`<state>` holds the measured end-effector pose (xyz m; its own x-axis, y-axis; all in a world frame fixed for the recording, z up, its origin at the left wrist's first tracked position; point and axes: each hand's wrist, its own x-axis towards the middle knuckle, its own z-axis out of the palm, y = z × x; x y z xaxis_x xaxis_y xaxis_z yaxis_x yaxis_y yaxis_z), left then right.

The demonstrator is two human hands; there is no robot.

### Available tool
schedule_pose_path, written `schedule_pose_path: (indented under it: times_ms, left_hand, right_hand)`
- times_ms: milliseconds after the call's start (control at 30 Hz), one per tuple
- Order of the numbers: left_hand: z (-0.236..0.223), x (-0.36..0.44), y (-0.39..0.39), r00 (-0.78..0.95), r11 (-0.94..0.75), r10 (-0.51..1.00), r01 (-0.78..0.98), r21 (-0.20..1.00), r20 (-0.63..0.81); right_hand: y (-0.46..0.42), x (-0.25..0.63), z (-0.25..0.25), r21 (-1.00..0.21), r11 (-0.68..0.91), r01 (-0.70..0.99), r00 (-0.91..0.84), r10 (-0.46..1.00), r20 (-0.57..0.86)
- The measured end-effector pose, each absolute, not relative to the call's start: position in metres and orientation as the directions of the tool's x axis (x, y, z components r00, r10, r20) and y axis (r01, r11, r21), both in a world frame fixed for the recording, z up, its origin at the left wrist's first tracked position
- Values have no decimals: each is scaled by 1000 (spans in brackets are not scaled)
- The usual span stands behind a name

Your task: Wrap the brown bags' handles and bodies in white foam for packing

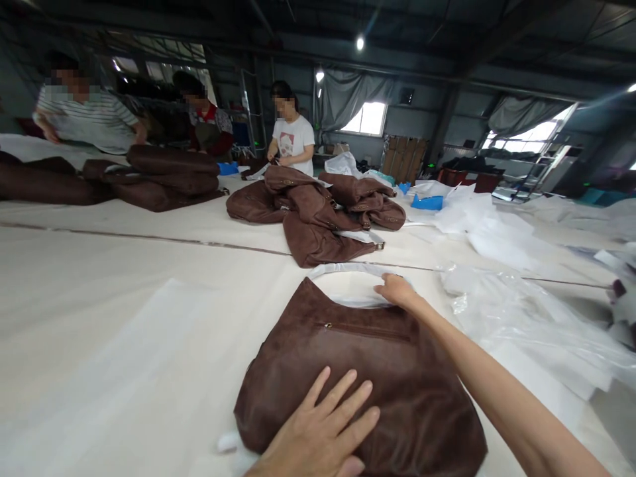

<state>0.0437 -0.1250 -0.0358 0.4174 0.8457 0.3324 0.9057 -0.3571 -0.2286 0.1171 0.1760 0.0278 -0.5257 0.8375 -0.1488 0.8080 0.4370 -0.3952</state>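
A brown leather-look handbag (pixel 308 351) lies on the pale table in front of me, a zipped slit (pixel 368 331) across its upper side. Its strap (pixel 342 267) is wrapped in white material and arches beyond the bag. My left hand (pixel 322 430) rests flat on the bag's lower front, fingers spread. At the top right, my right hand (pixel 397 290) is closed around the right side of the wrapped strap; its fingertips are partly hidden. A bit of white material (pixel 228 442) pokes out beneath the bag's lower left corner.
Several brown bags (pixel 318 212) are heaped beyond the strap, with more bags (pixel 163 175) at the far left. Clear plastic bags (pixel 527 318) and white sheets (pixel 497 218) cover the right side. Blue pieces (pixel 427 202) lie farther back. Three people stand across the table.
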Motion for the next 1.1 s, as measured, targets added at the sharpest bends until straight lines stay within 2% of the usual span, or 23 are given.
schedule_pose_path:
  times_ms: [167,333,533,700,767,900,1000,1100]
  left_hand:
    - [-52,34,-117,499,-365,750,859,-358,434]
    - [-58,29,-111,522,-358,689,849,-389,504]
    - [-57,27,-106,531,-354,667,843,-405,523]
    - [-53,27,-110,528,-363,687,844,-394,499]
    - [-52,28,-112,525,-368,701,846,-386,482]
    - [-45,33,-118,477,-386,781,876,-289,402]
    - [-36,40,-124,414,-374,853,910,-181,318]
    - [-28,45,-128,380,-367,882,925,-102,279]
  right_hand:
    - [199,98,2,-463,241,853,-390,884,-257]
    - [209,102,-13,-623,117,774,-370,881,-295]
    - [202,104,-12,-879,75,470,-501,843,-196]
    - [182,114,2,-971,85,222,-632,771,-77]
    - [170,123,8,-979,116,169,-673,739,-28]
    - [140,148,12,-938,339,75,-795,589,149]
    - [120,168,4,-865,498,60,-827,510,236]
    - [108,183,-9,-735,674,65,-848,426,315]
